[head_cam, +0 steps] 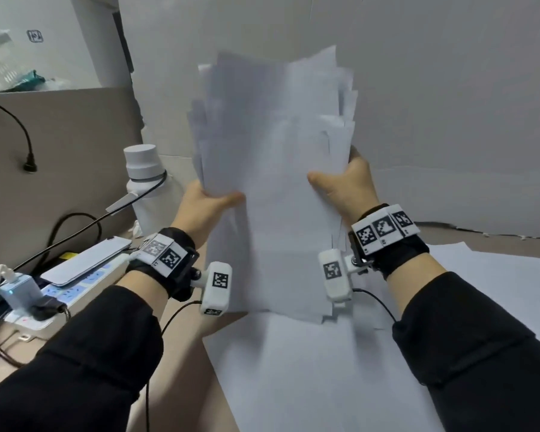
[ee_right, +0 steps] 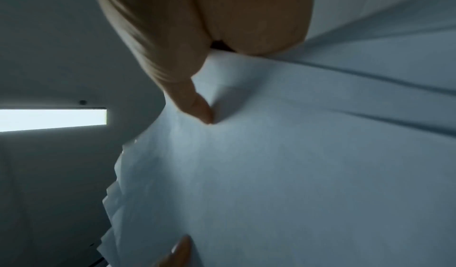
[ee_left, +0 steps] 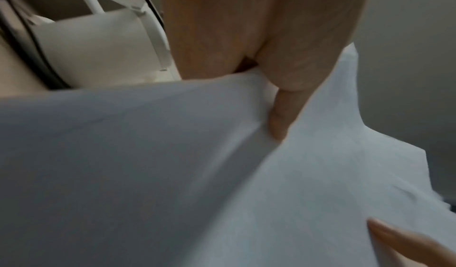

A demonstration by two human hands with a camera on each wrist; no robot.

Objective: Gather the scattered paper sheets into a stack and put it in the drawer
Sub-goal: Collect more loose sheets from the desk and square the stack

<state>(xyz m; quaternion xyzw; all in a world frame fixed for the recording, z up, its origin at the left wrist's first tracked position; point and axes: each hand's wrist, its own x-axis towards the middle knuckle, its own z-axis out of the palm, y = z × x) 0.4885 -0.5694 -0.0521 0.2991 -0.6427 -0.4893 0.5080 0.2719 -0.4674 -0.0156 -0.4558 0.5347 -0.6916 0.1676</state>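
Note:
An uneven stack of white paper sheets [head_cam: 272,169] stands upright in the air above the desk, its top edges fanned out of line. My left hand [head_cam: 206,202] grips its left edge, thumb on the near face. My right hand [head_cam: 343,185] grips its right edge in the same way. In the left wrist view the stack [ee_left: 172,173] fills the frame with my thumb [ee_left: 281,115] pressed on it. The right wrist view shows the stack [ee_right: 296,173] under my thumb [ee_right: 197,105]. More loose sheets [head_cam: 309,369] lie flat on the desk below. No drawer is in view.
A white bottle [head_cam: 147,185] stands just left of my left hand. A power strip [head_cam: 72,294] with a charger, a phone [head_cam: 88,260] and cables lies at the left. A grey partition [head_cam: 60,151] rises behind them. Another sheet [head_cam: 496,275] lies at the right.

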